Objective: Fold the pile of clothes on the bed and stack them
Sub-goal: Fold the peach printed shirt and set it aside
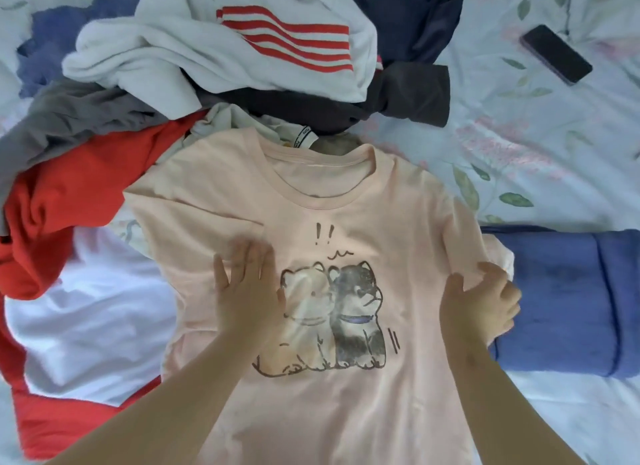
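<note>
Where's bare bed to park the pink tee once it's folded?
Best: floral sheet right of the pink T-shirt, between the phone and the folded blue cloth. A smaller strip lies below that blue cloth, bottom right. Crowded: the unfolded pile fills the top and left.

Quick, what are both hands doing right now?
Left hand: open, pressing flat on the pink T-shirt.
Right hand: closed, gripping the pink T-shirt's side edge.
</note>
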`<state>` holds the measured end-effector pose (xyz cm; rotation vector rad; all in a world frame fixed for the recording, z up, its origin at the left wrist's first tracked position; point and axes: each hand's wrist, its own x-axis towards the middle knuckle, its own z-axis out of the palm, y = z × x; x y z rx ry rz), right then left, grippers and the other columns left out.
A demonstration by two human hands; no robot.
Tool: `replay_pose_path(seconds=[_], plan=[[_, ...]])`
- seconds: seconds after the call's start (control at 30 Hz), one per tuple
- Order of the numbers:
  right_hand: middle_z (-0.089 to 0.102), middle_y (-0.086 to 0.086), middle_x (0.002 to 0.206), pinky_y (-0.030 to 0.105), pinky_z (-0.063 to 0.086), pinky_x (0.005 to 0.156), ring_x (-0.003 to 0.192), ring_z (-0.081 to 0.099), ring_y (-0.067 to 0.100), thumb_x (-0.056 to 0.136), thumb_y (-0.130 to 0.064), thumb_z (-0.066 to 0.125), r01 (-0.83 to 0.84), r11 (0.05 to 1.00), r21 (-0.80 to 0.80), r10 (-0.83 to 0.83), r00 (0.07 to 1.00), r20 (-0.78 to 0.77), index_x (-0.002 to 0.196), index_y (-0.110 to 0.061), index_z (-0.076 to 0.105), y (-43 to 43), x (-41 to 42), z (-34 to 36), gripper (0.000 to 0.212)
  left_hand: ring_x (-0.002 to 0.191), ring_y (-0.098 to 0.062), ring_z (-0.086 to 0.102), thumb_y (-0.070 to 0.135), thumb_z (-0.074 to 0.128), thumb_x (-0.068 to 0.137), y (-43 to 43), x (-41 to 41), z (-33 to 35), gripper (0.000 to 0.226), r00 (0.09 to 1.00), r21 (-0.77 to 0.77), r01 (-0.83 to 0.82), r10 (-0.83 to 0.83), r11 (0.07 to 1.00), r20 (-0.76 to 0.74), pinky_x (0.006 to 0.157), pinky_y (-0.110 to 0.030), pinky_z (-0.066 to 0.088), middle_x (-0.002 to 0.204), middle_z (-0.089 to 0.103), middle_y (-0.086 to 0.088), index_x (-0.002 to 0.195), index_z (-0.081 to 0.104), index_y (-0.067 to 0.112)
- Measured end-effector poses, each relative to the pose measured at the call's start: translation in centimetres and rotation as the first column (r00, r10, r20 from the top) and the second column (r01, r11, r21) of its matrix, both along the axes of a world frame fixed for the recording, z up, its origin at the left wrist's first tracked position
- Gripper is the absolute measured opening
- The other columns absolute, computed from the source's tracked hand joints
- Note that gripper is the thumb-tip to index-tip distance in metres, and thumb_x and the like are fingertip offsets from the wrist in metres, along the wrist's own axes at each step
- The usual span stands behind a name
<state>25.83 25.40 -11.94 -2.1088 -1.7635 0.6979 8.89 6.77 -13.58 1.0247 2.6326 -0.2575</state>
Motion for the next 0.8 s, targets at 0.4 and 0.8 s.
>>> replay_pose_path(seconds=[0.4,0.8], plan=[[0.039,0.000,0.068,0.024,0.030,0.048,0.055,0.029,0.019,0.087,-0.017,0.061,0.122,0.858,-0.499,-0.311,0.896,-0.317,0.074,-0.012,0.049,7.0,3.8,-0.2,0.018,0.145,-0.023,-0.016,0.044,0.034,0.097,7.5,4.6,-1.5,0.071,0.915,-0.083,0.161,-0.117,0.983,0.386,0.118,-0.044,-0.003,0.157,-0.019,0.003,0.149,-0.012,0.031],[0.062,-0.004,0.120,0.035,0.053,0.082,0.103,0.061,0.018,0.089,-0.033,0.057,-0.031,0.868,-0.496,-0.366,0.636,-0.679,0.126,-0.026,0.051,9.2,4.9,1.2,0.038,0.145,-0.019,-0.014,0.044,0.039,0.096,7.6,3.9,-0.9,0.070,0.893,-0.065,0.156,-0.112,0.986,0.435,0.117,-0.040,-0.004,0.158,-0.015,0.006,0.149,-0.005,0.036]])
